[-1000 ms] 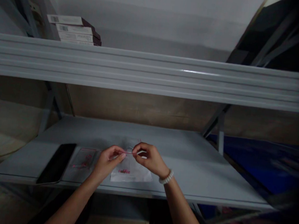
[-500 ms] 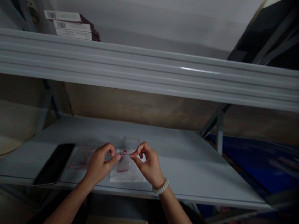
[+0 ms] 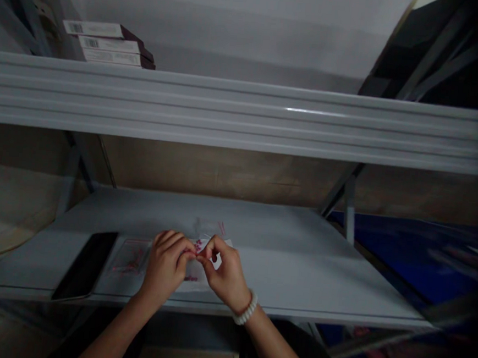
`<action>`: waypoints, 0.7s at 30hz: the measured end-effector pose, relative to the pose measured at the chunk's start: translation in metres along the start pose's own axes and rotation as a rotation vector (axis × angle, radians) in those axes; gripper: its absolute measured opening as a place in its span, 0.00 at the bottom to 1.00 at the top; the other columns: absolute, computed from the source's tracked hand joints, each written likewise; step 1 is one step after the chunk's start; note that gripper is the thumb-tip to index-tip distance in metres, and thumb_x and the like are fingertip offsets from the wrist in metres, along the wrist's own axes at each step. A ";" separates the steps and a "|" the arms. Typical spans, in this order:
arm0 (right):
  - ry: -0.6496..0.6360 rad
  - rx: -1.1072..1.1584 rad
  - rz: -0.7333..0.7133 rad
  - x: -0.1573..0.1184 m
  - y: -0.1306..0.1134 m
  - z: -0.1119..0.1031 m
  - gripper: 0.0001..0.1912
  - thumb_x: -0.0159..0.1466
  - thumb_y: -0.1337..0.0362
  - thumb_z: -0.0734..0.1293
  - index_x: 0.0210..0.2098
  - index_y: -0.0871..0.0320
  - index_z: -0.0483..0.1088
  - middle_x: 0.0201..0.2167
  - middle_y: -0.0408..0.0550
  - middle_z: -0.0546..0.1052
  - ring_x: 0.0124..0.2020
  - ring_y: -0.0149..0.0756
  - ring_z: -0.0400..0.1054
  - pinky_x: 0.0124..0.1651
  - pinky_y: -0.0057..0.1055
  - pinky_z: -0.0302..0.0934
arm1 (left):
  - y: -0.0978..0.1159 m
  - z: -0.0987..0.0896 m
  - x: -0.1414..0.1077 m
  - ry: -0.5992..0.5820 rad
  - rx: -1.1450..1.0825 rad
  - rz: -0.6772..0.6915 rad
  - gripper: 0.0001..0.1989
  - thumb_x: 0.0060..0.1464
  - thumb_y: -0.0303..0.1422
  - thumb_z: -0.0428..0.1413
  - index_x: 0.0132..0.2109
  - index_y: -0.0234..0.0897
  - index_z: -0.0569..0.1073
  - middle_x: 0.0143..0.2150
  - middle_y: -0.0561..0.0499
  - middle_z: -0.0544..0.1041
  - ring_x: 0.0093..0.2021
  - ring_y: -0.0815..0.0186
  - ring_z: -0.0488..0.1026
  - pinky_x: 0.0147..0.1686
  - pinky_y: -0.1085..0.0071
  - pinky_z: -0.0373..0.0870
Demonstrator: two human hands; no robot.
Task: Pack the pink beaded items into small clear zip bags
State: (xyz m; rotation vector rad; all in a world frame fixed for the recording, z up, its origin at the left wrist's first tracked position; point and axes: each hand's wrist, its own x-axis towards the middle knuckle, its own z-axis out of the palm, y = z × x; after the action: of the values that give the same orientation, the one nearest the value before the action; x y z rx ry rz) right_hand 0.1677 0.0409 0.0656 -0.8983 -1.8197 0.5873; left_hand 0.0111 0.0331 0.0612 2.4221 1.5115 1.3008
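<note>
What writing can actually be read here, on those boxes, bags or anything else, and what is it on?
Nothing can be read word for word.
Barcodes on the stacked boxes: digits too small to read.
Printed lines on the lowest box: too blurred to read.
Pink print on the plastic bag: too blurred to read.
Pink print on the white packet: too blurred to read.

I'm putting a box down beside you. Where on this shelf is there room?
Grey shelf surface shows right of the right hand, the widest patch, and behind the clear bag. Crowded from the black smartphone across the pink-marked bag and left hand to the white packet.
</note>
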 end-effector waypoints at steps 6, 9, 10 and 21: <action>0.014 0.023 -0.045 0.002 -0.001 0.002 0.11 0.56 0.75 0.60 0.23 0.56 0.54 0.22 0.40 0.64 0.25 0.28 0.57 0.29 0.24 0.51 | -0.001 -0.007 0.003 -0.048 -0.104 -0.047 0.08 0.56 0.30 0.51 0.29 0.39 0.71 0.28 0.52 0.72 0.34 0.63 0.67 0.37 0.68 0.60; -0.020 0.011 -0.066 0.003 0.001 0.004 0.11 0.55 0.76 0.59 0.23 0.56 0.53 0.22 0.40 0.62 0.25 0.29 0.56 0.30 0.24 0.50 | -0.006 -0.009 0.002 -0.078 -0.124 -0.064 0.09 0.56 0.29 0.51 0.28 0.38 0.71 0.28 0.53 0.72 0.34 0.64 0.67 0.37 0.69 0.60; -0.024 0.009 -0.072 0.004 0.002 0.005 0.11 0.55 0.76 0.59 0.23 0.56 0.53 0.21 0.40 0.61 0.25 0.29 0.56 0.30 0.25 0.49 | -0.008 -0.010 0.002 -0.069 -0.104 -0.057 0.09 0.56 0.29 0.51 0.28 0.38 0.71 0.29 0.53 0.72 0.34 0.64 0.67 0.38 0.69 0.60; 0.002 0.070 -0.077 0.012 -0.001 0.008 0.11 0.55 0.75 0.59 0.22 0.57 0.52 0.21 0.39 0.60 0.25 0.28 0.54 0.29 0.24 0.49 | -0.018 -0.021 0.000 -0.020 -0.086 -0.054 0.07 0.55 0.26 0.49 0.31 0.37 0.70 0.30 0.52 0.70 0.36 0.64 0.66 0.38 0.69 0.61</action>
State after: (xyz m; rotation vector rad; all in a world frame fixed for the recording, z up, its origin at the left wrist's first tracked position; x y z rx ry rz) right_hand 0.1575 0.0501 0.0697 -0.7776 -1.8125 0.5977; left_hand -0.0160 0.0347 0.0681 2.3183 1.4733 1.2996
